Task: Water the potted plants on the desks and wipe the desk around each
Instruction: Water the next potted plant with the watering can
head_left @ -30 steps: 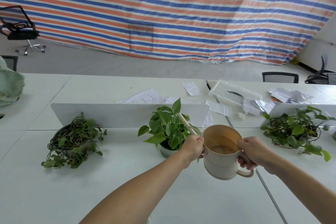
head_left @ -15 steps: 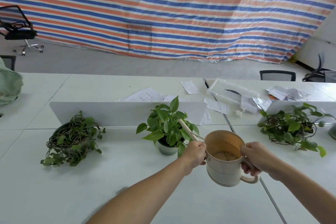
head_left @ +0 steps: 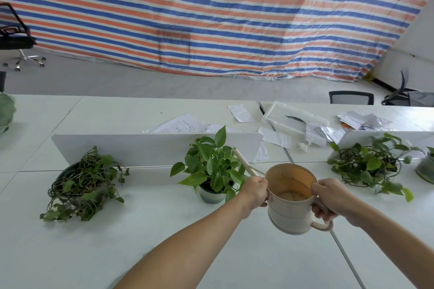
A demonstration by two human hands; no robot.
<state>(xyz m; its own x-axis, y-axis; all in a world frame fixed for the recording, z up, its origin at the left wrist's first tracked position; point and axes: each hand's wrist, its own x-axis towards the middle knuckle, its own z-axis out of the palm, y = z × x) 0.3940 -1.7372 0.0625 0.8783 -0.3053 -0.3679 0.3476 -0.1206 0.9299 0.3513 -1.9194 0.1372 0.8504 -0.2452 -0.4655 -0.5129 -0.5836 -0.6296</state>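
Both forearms are bare along all of their visible length, from the lower edge of the view up to the wrists. The left hand and the right hand are bare as well. The left forearm shows more of its length than the right, broadening toward the elbow end.

We see a beige watering can, a green-leaved plant in a grey-green pot, a white tabletop, and a tarp striped blue, orange and white.
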